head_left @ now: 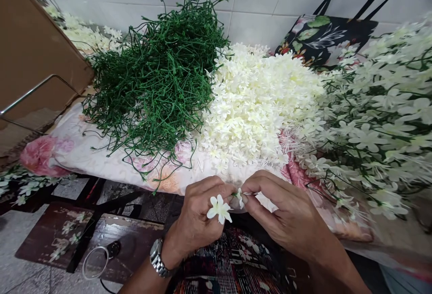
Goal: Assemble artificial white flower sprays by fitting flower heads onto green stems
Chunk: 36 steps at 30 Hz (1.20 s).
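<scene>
The left hand (199, 210) grips a stem (235, 195) beside a flower (219, 209); at its three o'clock, the right hand (290, 215) pinches a blossom (240, 198). Beyond, on the tabletop (114, 163): greenery (158, 78) at eleven, petals (256, 100) at twelve, sprays (378, 136) at two.

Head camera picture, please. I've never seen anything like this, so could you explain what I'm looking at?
There's no machine here, just a person's bare hands. The camera sits on their head, looking forward and down, so this is roughly their own view.

The left hand, with a watch on its wrist, has a white flower showing beside it. The right hand pinches a smaller blossom where the fingertips nearly meet.

Ahead, on a flowered cloth, lie a tangle of green stems and a heap of loose white blossoms. Leafy-looking white sprays crowd the right, near a dark floral bag.
</scene>
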### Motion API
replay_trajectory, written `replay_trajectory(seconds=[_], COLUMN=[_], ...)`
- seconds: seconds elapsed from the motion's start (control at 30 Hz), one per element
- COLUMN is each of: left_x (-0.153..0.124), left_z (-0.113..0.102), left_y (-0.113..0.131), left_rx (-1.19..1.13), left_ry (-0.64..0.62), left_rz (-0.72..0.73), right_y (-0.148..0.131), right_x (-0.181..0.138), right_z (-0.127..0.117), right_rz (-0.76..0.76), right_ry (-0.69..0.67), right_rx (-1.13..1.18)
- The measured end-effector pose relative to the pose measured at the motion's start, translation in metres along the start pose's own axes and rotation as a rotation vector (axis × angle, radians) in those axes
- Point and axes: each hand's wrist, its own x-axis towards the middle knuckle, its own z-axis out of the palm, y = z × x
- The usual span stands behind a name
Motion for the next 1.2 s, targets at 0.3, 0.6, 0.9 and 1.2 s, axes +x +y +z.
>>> replay_trajectory(seconds=[0.3, 0.6, 0.9, 1.2], left_x=[0.004, 0.003, 0.005, 0.009], left_z=[0.003, 0.005, 0.006, 0.004], left_y=[-0.004, -0.01, -0.007, -0.004], left_rx=[0.063, 0.12, 0.082, -0.137], left_ry=[-0.05, -0.084, -0.044, 0.019], left_rz=[-0.002, 0.02, -0.021, -0.22], right_y=[0.01, 0.015, 0.018, 0.015], right_x=[-0.008, -0.008, -0.01, -0.008], right_z=[0.01, 0.017, 0.029, 0.014], right_rz=[0.026, 0.112, 0.205, 0.092], right_ry=[0.03, 0.018, 0.055, 0.083], right_rx=[0.038, 0.095, 0.247, 0.07])
